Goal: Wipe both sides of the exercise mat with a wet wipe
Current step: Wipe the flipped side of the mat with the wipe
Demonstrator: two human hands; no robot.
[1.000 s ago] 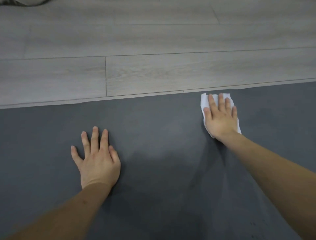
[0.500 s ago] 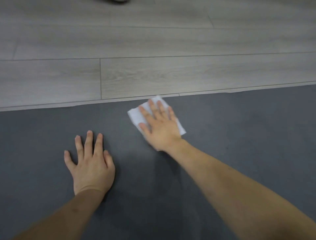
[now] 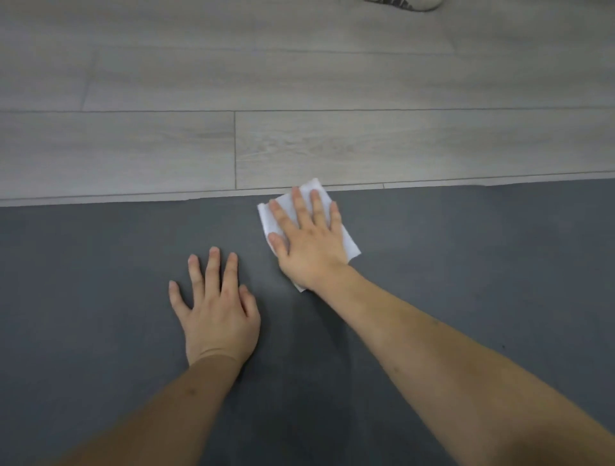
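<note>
Our right hand (image 3: 309, 239) presses flat on the wipe (image 3: 349, 244) at the mat's (image 3: 466, 266) far edge; our left hand (image 3: 216, 309) lies flat, fingers spread, nearer us. The mat's long axis runs left-right, unwiped stretches on either side. Its ends and underside are out of view.

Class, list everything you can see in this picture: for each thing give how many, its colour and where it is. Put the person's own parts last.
exercise mat: one, dark grey, flat across the near half of the view
wet wipe: one, white, on the mat at its far edge, one corner over the edge
floor: pale grey wood planks, beyond the mat
shoe-like object: one, light with dark stripes, top edge, cut off
left hand: flat on the mat
right hand: flat on the wipe
</note>
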